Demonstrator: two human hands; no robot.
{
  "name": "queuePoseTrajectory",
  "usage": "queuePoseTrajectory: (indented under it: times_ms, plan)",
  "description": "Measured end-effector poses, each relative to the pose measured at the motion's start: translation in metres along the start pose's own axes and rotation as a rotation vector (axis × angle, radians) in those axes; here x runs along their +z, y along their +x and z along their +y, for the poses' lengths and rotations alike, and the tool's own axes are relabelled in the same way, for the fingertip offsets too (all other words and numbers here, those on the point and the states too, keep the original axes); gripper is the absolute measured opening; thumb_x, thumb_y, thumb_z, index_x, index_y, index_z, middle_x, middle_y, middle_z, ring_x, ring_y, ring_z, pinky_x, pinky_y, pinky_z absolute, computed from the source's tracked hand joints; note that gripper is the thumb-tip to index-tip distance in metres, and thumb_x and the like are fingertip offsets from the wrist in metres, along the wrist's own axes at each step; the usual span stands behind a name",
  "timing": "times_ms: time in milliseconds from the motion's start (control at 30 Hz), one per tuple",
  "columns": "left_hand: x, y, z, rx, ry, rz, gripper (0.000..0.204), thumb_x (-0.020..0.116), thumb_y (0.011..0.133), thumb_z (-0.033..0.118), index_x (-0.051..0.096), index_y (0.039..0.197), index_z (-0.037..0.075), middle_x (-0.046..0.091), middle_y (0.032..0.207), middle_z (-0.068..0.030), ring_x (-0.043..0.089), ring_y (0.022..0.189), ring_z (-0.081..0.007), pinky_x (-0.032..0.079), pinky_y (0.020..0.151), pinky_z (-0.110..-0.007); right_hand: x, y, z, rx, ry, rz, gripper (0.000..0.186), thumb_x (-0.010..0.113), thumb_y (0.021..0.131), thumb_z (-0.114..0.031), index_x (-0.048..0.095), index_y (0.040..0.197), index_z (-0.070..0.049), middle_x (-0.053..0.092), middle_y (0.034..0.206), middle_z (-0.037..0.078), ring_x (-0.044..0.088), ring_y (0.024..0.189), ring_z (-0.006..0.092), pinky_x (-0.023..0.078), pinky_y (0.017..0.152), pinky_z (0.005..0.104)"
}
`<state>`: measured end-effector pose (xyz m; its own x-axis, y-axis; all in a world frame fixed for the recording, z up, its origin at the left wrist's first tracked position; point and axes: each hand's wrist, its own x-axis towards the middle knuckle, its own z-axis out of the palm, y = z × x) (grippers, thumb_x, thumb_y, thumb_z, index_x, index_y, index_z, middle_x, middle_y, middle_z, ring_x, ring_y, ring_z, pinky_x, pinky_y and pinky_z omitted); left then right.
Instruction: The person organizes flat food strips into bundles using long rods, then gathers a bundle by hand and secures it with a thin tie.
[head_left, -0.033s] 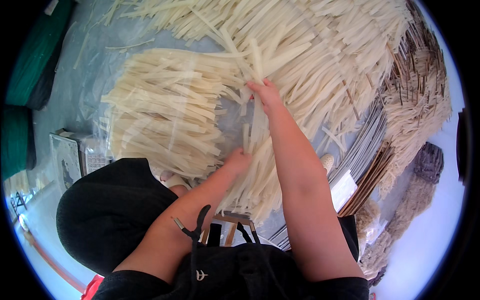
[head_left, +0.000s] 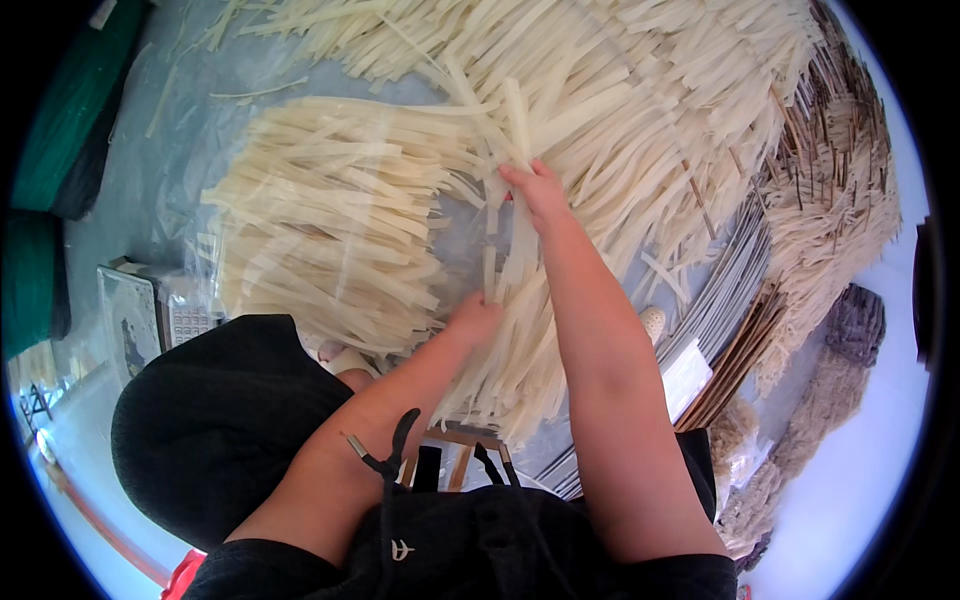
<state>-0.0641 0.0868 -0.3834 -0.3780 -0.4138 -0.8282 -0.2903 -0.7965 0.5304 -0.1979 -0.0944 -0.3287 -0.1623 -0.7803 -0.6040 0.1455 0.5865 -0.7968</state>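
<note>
My right hand (head_left: pixel 538 194) is closed in a pinch on a pale strip (head_left: pixel 516 108), long, flat and cream-coloured, among many others like it. Lower and to the left, my left hand (head_left: pixel 476 318) has its fingers closed on the end of another pale strip (head_left: pixel 489 268), which rises from the fingertips. A thick layer of strips (head_left: pixel 320 225) lies side by side to the left, under what looks like clear plastic film. Loose strips (head_left: pixel 515 370) run between my arms toward my body. What the left fingertips press on is partly hidden.
A large heap of strips (head_left: pixel 680 90) spreads across the far side and right. Thin grey rods (head_left: pixel 728 262) and brown sticks (head_left: pixel 735 360) lie at right. A framed box (head_left: pixel 130 315) stands at left, near green bundles (head_left: pixel 60 130). My dark-clothed knee (head_left: pixel 220 420) fills the lower left.
My right hand has shifted slightly to the right, and the strip in it has moved along. My left hand stays almost in place.
</note>
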Motion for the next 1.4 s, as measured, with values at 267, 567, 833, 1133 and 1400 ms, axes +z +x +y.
queuePoseTrajectory:
  times_ms: [267, 567, 833, 1133, 1400]
  plan:
    - [0.010, -0.046, 0.075, 0.055, 0.176, 0.239, 0.075, 0.055, 0.090, 0.055, 0.043, 0.139, -0.001, 0.050, 0.137, -0.0191, 0.050, 0.126, -0.0274, 0.039, 0.104, -0.036, -0.084, -0.121, -0.041, 0.014, -0.063, 0.067, 0.025, 0.072, 0.083, -0.014, 0.065, 0.104, -0.004, 0.067, 0.088, 0.003, 0.061, 0.073, 0.0126, 0.048, 0.064, 0.0274]
    - [0.012, -0.106, 0.146, 0.348, -0.742, -0.592, 0.071, 0.068, 0.088, 0.042, 0.041, 0.139, 0.001, 0.058, 0.126, -0.0155, 0.056, 0.117, -0.0275, 0.046, 0.098, -0.043, -0.074, -0.263, -0.032, 0.008, -0.380, -0.205, 0.033, 0.072, 0.083, -0.023, 0.064, 0.107, -0.002, 0.068, 0.093, 0.004, 0.063, 0.080, 0.0148, 0.050, 0.072, 0.0292]
    - [0.046, -0.184, 0.158, 0.432, -0.397, -0.663, 0.053, 0.062, 0.094, 0.028, 0.044, 0.136, 0.003, 0.059, 0.124, -0.0152, 0.060, 0.110, -0.0266, 0.053, 0.090, -0.042, -0.062, -0.364, -0.090, -0.014, -0.759, -0.312, 0.039, 0.070, 0.084, -0.035, 0.066, 0.104, -0.001, 0.069, 0.086, 0.007, 0.064, 0.079, 0.0140, 0.050, 0.075, 0.0284]
    - [0.057, -0.272, 0.171, 0.338, -0.297, -0.726, 0.044, 0.059, 0.096, 0.026, 0.047, 0.133, 0.005, 0.063, 0.114, -0.0126, 0.063, 0.106, -0.0236, 0.056, 0.085, -0.040, -0.091, -0.442, -0.136, -0.152, -0.828, 0.026, 0.040, 0.067, 0.088, -0.043, 0.069, 0.091, -0.003, 0.069, 0.080, 0.004, 0.064, 0.071, 0.0130, 0.050, 0.067, 0.0249]
    - [0.086, -0.300, 0.146, 0.207, -0.013, -0.763, 0.045, 0.059, 0.096, 0.023, 0.047, 0.135, 0.006, 0.064, 0.108, -0.0124, 0.063, 0.103, -0.0247, 0.054, 0.086, -0.043, -0.121, -0.401, -0.140, -0.831, -0.040, 0.535, 0.049, 0.060, 0.093, -0.044, 0.057, 0.129, -0.011, 0.063, 0.118, 0.008, 0.057, 0.108, 0.0163, 0.044, 0.093, 0.0305]
